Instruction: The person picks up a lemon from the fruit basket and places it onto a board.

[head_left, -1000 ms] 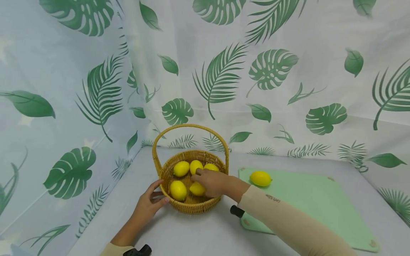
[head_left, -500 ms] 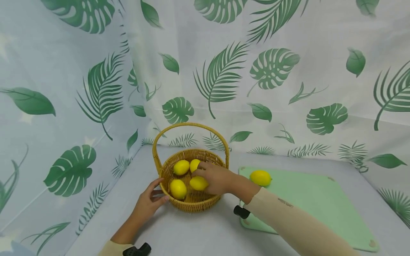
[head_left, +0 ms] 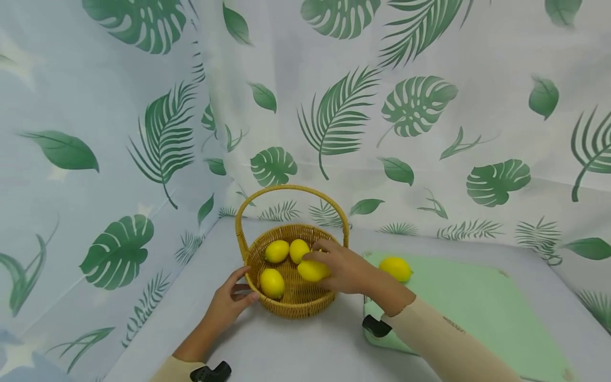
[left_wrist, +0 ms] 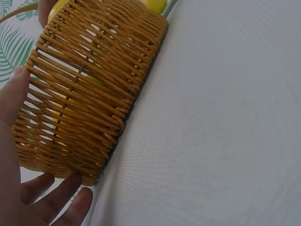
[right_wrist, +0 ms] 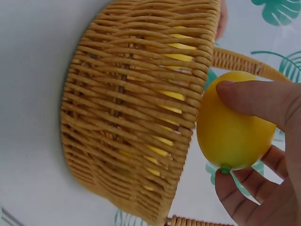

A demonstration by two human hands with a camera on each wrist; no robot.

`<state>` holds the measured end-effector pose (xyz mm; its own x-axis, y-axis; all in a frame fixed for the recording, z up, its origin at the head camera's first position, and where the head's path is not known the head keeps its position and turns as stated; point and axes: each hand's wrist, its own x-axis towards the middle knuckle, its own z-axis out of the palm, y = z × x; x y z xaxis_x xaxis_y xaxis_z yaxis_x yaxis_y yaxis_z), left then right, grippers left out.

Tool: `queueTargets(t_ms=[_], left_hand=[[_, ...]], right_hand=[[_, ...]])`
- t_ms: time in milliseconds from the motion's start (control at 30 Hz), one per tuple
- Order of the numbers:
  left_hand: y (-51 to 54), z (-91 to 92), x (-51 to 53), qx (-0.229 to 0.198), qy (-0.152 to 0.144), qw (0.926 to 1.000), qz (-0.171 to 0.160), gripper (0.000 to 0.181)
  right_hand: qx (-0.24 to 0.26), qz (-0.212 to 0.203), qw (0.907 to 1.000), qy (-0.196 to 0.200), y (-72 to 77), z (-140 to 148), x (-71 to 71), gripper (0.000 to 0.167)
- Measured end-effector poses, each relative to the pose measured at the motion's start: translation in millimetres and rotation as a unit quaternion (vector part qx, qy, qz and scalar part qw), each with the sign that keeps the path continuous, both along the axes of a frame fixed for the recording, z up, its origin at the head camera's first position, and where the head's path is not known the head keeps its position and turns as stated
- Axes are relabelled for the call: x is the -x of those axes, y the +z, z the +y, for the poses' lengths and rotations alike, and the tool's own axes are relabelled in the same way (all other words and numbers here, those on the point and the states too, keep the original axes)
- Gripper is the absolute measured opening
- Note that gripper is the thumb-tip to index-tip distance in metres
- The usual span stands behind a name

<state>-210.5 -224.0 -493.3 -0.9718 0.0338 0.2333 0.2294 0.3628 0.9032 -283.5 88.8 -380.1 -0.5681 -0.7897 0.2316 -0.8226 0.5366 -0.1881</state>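
- We note a pale green board on the desk, right of the wicker basket; a loose lemon sits near its far left corner.
- Leaf-printed cloth walls the back and left.
- The basket's handle arches overhead; the right forearm crosses the board.
- Inside the basket we count a front-left lemon, a back-left lemon and a back-middle lemon.
- The right hand is partly closed, thumb and fingers on opposite sides of the held lemon, over the basket's right side; in the right-wrist view its green tip meets a fingertip.
- The left hand is spread, not clenched, touching the basket's left rim and outer wall.
- The right hand hides the handle's lower right end; we cannot tell what lies beneath it.
- Only yellow slivers show through the weave; both sleeves run out of frame.
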Motion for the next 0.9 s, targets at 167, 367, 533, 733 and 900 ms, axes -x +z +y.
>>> queueTargets(t_ms=[167,367,533,733,900], left_hand=[[-4.5,1.4,-1.8,-0.003,0.012,0.9998,-0.017,0.07],[-3.6,0.9,-0.3,0.002,0.0,1.0,-0.005,0.071],[-3.2,-2.7,-2.6,0.0,0.006,0.9999,-0.015,0.071],[-1.2,-2.0,0.6,0.006,0.006,0.9999,-0.014,0.072],[-0.1,2.1,2.0,0.006,0.005,0.9999,-0.013,0.074]], right_hand=[[0.016,0.004,0.9997,0.017,-1.6,11.5,-3.9,0.051],[0.022,0.02,0.9995,0.012,0.4,22.4,-6.1,0.054],[0.011,-0.003,0.9999,0.005,2.3,27.3,-11.1,0.056],[0.032,0.031,0.9988,0.021,2.2,37.6,-12.0,0.056],[0.037,0.034,0.9985,0.023,2.2,51.5,-12.6,0.055]])
